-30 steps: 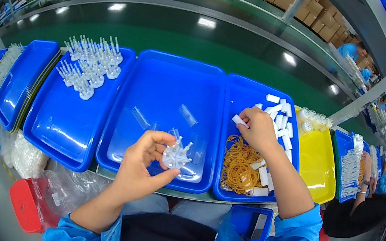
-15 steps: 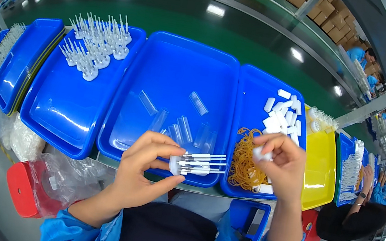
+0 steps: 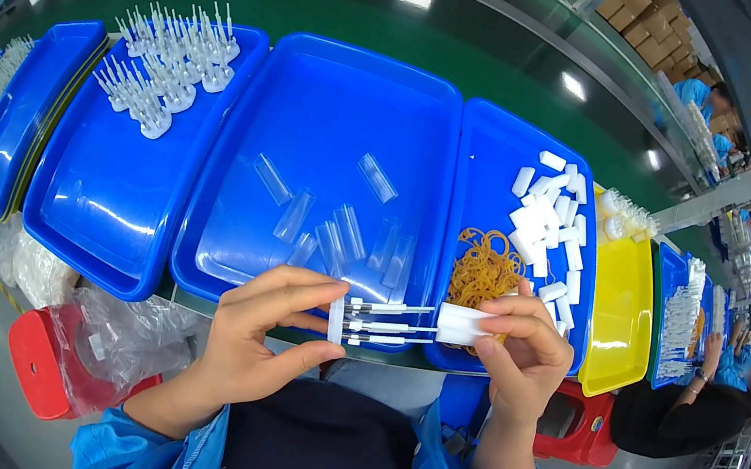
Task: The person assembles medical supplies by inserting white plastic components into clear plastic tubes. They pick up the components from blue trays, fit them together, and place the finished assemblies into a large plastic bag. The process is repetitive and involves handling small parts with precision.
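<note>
My left hand (image 3: pixel 256 338) grips the round white base of a pronged part (image 3: pixel 385 326), whose several thin rods with white sleeves point to the right. Between the fingertips of my right hand (image 3: pixel 525 356) is a white block (image 3: pixel 459 325). The block's left end meets the tips of the rods; whether they enter it is hidden. Behind the hands, clear plastic tubes (image 3: pixel 348 232) lie in the middle blue tray (image 3: pixel 347 102). Loose white blocks (image 3: pixel 550 218) and a heap of yellow-brown rubber bands (image 3: pixel 485 270) fill the right blue tray (image 3: pixel 491 155).
Similar pronged parts (image 3: pixel 166 69) stand upright in the left blue tray (image 3: pixel 96 200). To the right are a yellow tray (image 3: pixel 623 318) and a co-worker (image 3: pixel 687 407). Red stools (image 3: pixel 41 358) and plastic bags (image 3: pixel 123 342) are below the table edge.
My right hand has moved left and down, bringing its white block against the rod tips. The left hand still holds the pronged part, turned slightly. The view has shifted a little.
</note>
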`<state>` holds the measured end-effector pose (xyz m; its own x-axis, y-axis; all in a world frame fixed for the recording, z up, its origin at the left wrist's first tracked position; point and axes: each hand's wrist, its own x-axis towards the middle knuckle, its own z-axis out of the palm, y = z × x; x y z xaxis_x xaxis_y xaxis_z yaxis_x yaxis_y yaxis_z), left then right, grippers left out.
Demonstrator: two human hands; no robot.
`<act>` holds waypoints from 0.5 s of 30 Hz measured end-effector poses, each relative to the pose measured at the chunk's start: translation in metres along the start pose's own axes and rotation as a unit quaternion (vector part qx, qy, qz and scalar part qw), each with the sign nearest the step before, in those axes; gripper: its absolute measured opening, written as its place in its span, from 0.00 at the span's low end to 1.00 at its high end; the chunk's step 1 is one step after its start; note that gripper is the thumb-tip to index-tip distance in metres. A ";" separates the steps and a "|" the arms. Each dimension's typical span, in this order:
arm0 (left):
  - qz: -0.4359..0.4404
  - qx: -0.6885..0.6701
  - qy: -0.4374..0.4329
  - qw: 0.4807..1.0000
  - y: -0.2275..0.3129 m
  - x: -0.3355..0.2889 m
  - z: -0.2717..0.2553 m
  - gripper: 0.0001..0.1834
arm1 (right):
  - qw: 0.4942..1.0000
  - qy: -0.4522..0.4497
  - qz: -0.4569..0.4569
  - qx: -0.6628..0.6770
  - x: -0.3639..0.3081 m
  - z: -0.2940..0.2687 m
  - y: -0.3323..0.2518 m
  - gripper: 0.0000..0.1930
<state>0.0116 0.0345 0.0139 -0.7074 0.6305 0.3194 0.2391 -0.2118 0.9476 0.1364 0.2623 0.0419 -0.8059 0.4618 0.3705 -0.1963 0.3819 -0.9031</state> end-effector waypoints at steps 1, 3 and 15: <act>0.001 -0.001 0.000 1.000 0.000 0.000 0.000 0.26 | 1.000 -0.001 0.000 -0.003 -0.001 0.000 -0.001 0.08; 0.003 -0.001 0.001 1.000 -0.001 -0.001 0.000 0.27 | 1.000 -0.003 -0.006 -0.021 -0.002 0.001 -0.002 0.08; 0.002 0.005 -0.012 1.000 0.000 -0.002 -0.002 0.27 | 1.000 -0.003 0.029 -0.010 -0.007 0.000 -0.001 0.08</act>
<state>0.0119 0.0318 0.0136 -0.6895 0.6479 0.3238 0.2491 -0.2078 0.9459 0.1419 0.2589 0.0400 -0.8189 0.4788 0.3165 -0.1379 0.3713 -0.9182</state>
